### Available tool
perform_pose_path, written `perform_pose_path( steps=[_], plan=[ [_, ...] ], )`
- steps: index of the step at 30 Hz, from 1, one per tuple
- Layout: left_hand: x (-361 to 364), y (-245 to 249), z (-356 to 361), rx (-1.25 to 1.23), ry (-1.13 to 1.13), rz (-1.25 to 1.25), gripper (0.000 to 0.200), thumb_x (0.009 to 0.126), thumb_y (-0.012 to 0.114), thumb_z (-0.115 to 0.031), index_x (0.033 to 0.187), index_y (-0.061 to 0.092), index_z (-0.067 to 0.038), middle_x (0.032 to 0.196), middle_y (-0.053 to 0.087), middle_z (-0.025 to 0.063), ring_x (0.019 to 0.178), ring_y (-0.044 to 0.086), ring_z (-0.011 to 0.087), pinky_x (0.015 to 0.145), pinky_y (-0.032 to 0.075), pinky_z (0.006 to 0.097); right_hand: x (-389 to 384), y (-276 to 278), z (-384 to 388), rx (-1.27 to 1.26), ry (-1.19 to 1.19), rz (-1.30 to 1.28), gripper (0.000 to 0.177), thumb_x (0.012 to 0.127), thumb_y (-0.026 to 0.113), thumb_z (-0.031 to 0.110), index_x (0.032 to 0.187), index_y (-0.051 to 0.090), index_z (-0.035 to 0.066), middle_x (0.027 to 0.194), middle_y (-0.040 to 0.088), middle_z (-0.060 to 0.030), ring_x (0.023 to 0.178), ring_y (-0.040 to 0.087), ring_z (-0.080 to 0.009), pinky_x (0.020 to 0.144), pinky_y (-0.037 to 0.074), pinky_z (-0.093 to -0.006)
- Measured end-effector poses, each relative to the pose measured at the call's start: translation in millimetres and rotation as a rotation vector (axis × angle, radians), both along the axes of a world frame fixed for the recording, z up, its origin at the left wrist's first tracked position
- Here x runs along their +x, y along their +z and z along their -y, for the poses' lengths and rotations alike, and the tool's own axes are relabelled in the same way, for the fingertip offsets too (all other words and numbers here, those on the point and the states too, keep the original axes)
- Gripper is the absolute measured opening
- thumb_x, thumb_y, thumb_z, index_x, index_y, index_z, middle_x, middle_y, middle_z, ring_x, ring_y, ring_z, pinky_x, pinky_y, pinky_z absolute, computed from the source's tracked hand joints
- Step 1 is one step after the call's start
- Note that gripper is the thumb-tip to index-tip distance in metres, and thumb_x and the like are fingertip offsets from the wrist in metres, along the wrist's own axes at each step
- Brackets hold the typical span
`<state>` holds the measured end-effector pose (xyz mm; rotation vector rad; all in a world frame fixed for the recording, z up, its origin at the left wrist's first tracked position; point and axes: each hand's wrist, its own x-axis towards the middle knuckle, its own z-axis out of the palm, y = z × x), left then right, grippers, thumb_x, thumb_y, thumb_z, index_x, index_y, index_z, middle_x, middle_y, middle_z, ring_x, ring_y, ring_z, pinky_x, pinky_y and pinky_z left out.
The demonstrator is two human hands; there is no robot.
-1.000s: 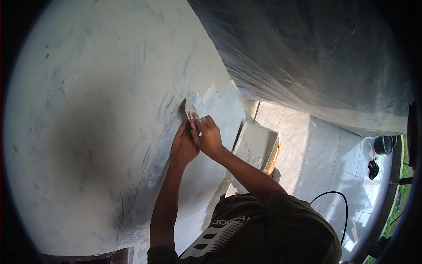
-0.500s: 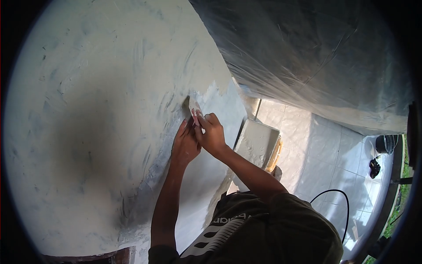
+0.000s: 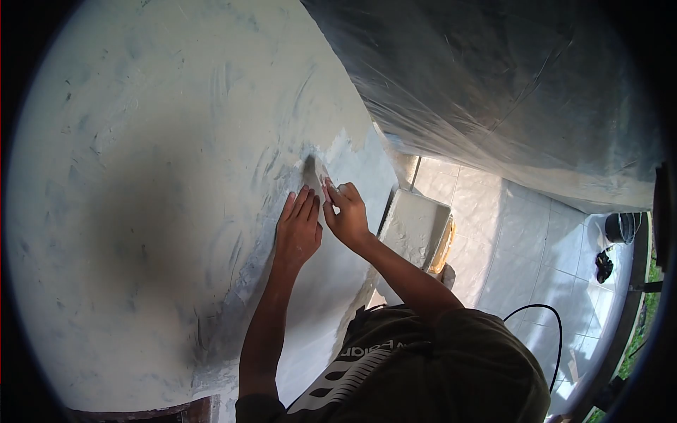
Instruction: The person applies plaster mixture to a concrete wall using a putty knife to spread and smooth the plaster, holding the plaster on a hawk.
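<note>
In the head view, the left hand [image 3: 297, 231] is no longer bunched up against the right one as it was a second ago. It now lies flat on the wall [image 3: 141, 176], fingers straight and close together, holding nothing. The right hand [image 3: 347, 215] alone grips the scraper [image 3: 315, 175], fingers curled tight round its handle. The blade presses on the wall where the pale coat meets the darker grey strip [image 3: 356, 166] near the wall's right edge, a little further towards that edge than before. So the spreading is now one-handed, with the left palm only braced beside it. Below the right forearm, a board of grey filler [image 3: 415, 227] sits by the wall's foot, with plastic sheeting [image 3: 493, 92] above and the tiled floor [image 3: 525, 240] beyond.
</note>
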<state>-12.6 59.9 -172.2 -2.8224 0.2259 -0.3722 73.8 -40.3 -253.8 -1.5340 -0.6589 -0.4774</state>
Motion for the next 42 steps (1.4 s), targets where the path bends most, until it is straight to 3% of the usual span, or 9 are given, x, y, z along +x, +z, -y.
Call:
perform_pose_path(
  steps=[8,13,16,20,23,27,32,36,42],
  plan=[
    [-4,3,0,-0.044,-0.032,0.078,0.039,0.081,0.057,-0.003,0.119,0.062,0.005,0.131,0.061,0.0184,0.134,0.050,0.0286,0.115,0.034,0.0456,108,7,-38,-0.092,-0.278,-0.126,0.032,0.082,0.062,-0.001,0.114,0.066,-0.005,0.081,0.061,-0.0153,0.084,0.057,-0.0311,0.069,0.051,-0.0428],
    [-3,-1,-7,-0.121,-0.087,0.132,0.034,0.078,0.054,0.003,0.110,0.065,0.005,0.125,0.065,0.0189,0.129,0.055,0.0302,0.113,0.039,0.0450,45,-11,-48,-0.089,-0.183,-0.088,0.038,0.079,0.065,0.000,0.116,0.064,-0.005,0.084,0.061,-0.0154,0.089,0.058,-0.0322,0.071,0.052,-0.0426],
    [-3,0,-7,-0.092,-0.086,0.138,0.030,0.080,0.057,0.000,0.109,0.065,0.005,0.124,0.065,0.0185,0.129,0.054,0.0298,0.113,0.039,0.0435,-1,-13,-17,-0.026,-0.026,-0.091,0.041,0.076,0.066,-0.005,0.117,0.066,-0.005,0.078,0.057,-0.0115,0.079,0.056,-0.0275,0.067,0.049,-0.0368],
    [-4,0,-6,-0.066,-0.080,0.116,0.029,0.080,0.057,0.000,0.108,0.065,0.005,0.125,0.064,0.0184,0.130,0.054,0.0294,0.114,0.038,0.0430,42,-6,-7,0.081,-0.155,-0.063,0.045,0.079,0.064,-0.005,0.123,0.065,-0.003,0.070,0.051,-0.0090,0.070,0.051,-0.0215,0.063,0.045,-0.0333],
    [-1,0,-5,-0.047,-0.078,0.131,0.029,0.080,0.057,0.000,0.108,0.065,0.005,0.125,0.064,0.0181,0.130,0.054,0.0289,0.114,0.038,0.0421,107,5,-18,0.027,-0.304,-0.106,0.027,0.082,0.060,-0.003,0.108,0.067,-0.006,0.072,0.056,-0.0146,0.072,0.054,-0.0289,0.065,0.045,-0.0410],
    [-2,-1,-5,-0.045,-0.075,0.129,0.029,0.080,0.057,0.000,0.108,0.065,0.005,0.125,0.064,0.0181,0.130,0.054,0.0287,0.115,0.037,0.0414,108,5,-41,-0.057,-0.242,-0.092,0.027,0.082,0.061,0.000,0.108,0.067,-0.005,0.085,0.062,-0.0180,0.087,0.058,-0.0360,0.074,0.052,-0.0447],
    [0,-1,-7,-0.062,-0.069,0.144,0.029,0.081,0.057,0.000,0.109,0.065,0.005,0.124,0.064,0.0182,0.130,0.054,0.0286,0.115,0.037,0.0413,13,-7,-23,-0.014,-0.053,-0.036,0.040,0.077,0.065,-0.004,0.117,0.065,-0.006,0.081,0.058,-0.0134,0.081,0.057,-0.0294,0.069,0.051,-0.0385],
    [-3,-1,-5,-0.064,-0.067,0.121,0.026,0.082,0.056,0.000,0.106,0.065,0.005,0.124,0.065,0.0182,0.129,0.054,0.0285,0.114,0.038,0.0411,58,7,-15,0.076,-0.194,-0.080,0.037,0.079,0.063,-0.006,0.116,0.067,-0.006,0.072,0.054,-0.0111,0.072,0.053,-0.0241,0.064,0.046,-0.0371],
    [-2,-3,-6,-0.051,-0.084,0.139,0.021,0.082,0.056,0.000,0.101,0.065,0.004,0.123,0.065,0.0184,0.128,0.056,0.0286,0.113,0.039,0.0414,110,17,-47,-0.051,-0.224,-0.061,0.030,0.081,0.063,-0.001,0.110,0.066,-0.007,0.087,0.062,-0.0182,0.088,0.057,-0.0359,0.075,0.051,-0.0457]
  ],
)
